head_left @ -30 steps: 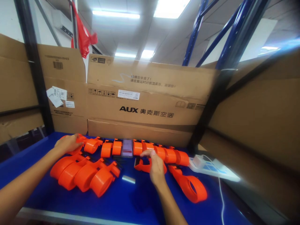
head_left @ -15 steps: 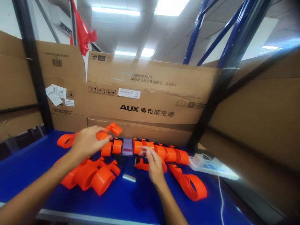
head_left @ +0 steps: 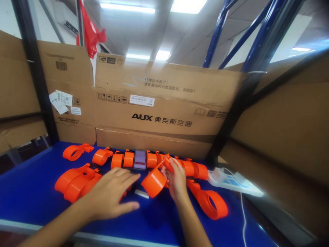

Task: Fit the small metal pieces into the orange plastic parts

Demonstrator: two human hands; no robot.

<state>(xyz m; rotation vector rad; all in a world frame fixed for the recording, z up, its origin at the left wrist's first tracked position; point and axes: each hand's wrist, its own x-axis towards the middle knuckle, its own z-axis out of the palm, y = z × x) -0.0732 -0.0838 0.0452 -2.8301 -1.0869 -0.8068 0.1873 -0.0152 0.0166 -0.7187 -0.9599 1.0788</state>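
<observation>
My right hand is closed round the handle end of an orange tape dispenser, holding it raised over the blue tabletop. Its round hub hangs to the lower left, and the hand hides part of the handle. To the left, my left hand is open and holds nothing, with fingers stretched towards that dispenser but apart from it. Beneath and behind the left hand lies a cluster of orange tape dispensers, partly covered. A small pale metallic strip lies between the hands.
Several dispensers form a row along the back, with a phone among them. Another dispenser lies at right, near a white power strip and its cable. Cardboard walls the back; a dark post stands right.
My left hand, which held a dispenser, has moved right and nearer to me and is now empty. My right hand, earlier without a raised dispenser, now holds one up.
</observation>
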